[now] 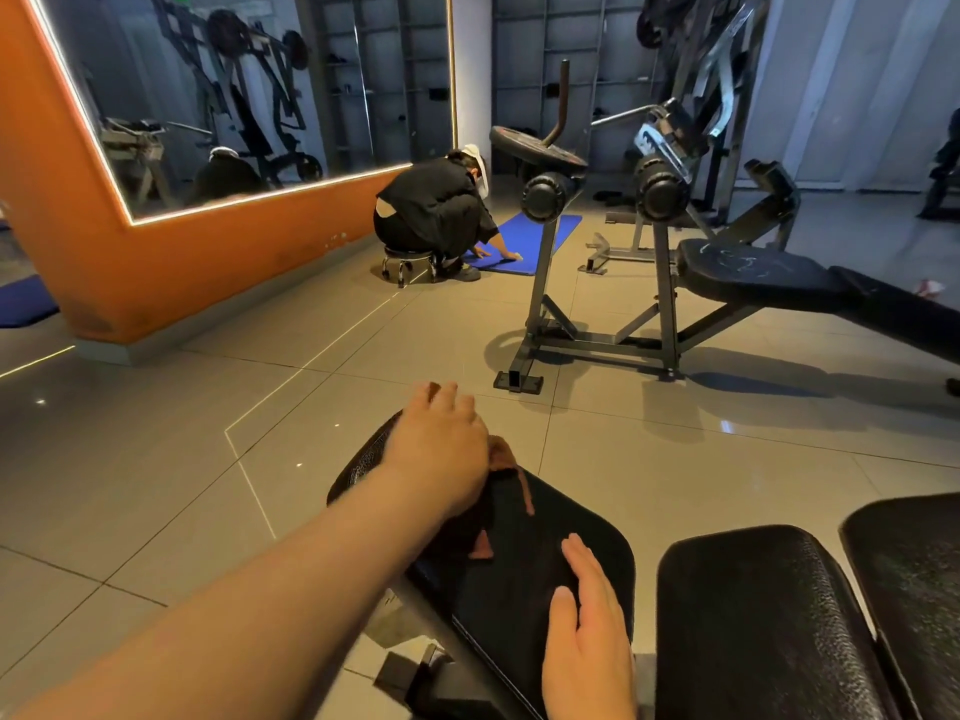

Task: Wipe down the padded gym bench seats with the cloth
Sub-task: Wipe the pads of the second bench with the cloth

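Cloth (505,458): dark, reddish-brown at the edges, hard to tell from the black vinyl. It lies on the near seat pad (540,517), spread from the far end back toward the middle.

Left hand (441,446): palm down on the cloth at the pad's far end. Its fingers (441,394) look fairly straight and reach past the rim. Pressing, not pinching, as far as can be told. The thumb side is partly hidden by the cloth fold.

Right hand (587,636): flat on bare vinyl at the near edge, fingers straight and together, holding nothing. Likely braces the body and steadies the pad against the long left reach.

Judgement: wiping stroke in hand at the far end of this pad. A flat palm gives broad contact and even pressure.

Neighbouring pads (753,626) sit just beside, to the right; no cloth on them. Second bench (753,275) stands well apart across the tiled floor (156,485).

Another person (436,210) crouches by a blue mat (535,236) near the mirror wall.
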Action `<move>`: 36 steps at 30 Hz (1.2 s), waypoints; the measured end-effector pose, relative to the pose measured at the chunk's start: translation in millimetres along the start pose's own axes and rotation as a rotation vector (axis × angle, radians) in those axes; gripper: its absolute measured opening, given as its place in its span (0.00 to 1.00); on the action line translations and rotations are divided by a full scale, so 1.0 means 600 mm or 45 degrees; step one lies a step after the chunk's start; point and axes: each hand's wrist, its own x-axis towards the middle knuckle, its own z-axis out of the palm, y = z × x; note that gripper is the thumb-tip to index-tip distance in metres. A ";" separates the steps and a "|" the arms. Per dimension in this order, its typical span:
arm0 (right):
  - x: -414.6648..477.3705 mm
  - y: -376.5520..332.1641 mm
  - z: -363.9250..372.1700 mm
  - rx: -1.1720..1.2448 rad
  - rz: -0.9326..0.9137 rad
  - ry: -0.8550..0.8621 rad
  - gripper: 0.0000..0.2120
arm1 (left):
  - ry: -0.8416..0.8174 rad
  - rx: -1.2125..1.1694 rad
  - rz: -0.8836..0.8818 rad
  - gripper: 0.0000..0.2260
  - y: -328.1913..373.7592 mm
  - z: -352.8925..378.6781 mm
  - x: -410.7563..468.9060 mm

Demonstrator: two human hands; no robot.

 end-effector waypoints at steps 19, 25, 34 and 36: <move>-0.015 -0.026 -0.030 0.526 0.329 0.097 0.26 | -0.058 0.065 0.014 0.27 0.133 0.013 0.005; -0.020 -0.011 -0.076 0.845 0.481 0.197 0.21 | -0.036 0.049 0.505 0.29 0.256 0.049 -0.021; -0.022 -0.018 -0.107 0.836 0.497 0.133 0.18 | 0.135 -0.116 0.750 0.25 0.217 0.070 -0.146; -0.024 -0.024 -0.109 0.863 0.515 0.131 0.18 | 0.065 -0.039 0.603 0.26 0.202 0.059 -0.101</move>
